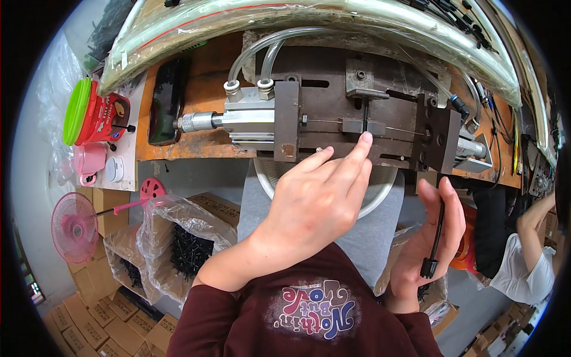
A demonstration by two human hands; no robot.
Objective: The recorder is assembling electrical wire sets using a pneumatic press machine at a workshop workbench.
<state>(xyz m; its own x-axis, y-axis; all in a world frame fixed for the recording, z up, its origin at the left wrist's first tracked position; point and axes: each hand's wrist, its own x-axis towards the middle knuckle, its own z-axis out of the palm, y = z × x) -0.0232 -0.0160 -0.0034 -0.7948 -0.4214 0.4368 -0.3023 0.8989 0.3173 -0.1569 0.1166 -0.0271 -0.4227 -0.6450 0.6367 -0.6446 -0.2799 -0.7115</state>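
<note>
My left hand (318,196) reaches over the near edge of a dark metal fixture (327,71). Its fingers are stretched out, and one fingertip meets the lower end of a thin black rod (366,114). That rod stands across a small grey block (352,126) in the middle of the fixture, its far end by a steel bracket (360,80). To the right, below the fixture, my right hand (446,235) grips a black plastic stick (439,238) with a ribbed knob at its lower end. The fingers partly cover the stick's upper end.
A silver pneumatic cylinder (253,119) with clear hoses is mounted at the fixture's left; another (473,149) sits at its right. A white basket (383,196) is below. Bags of black parts (193,247) and a pink fan (75,228) stand left. Another person (523,268) is at right.
</note>
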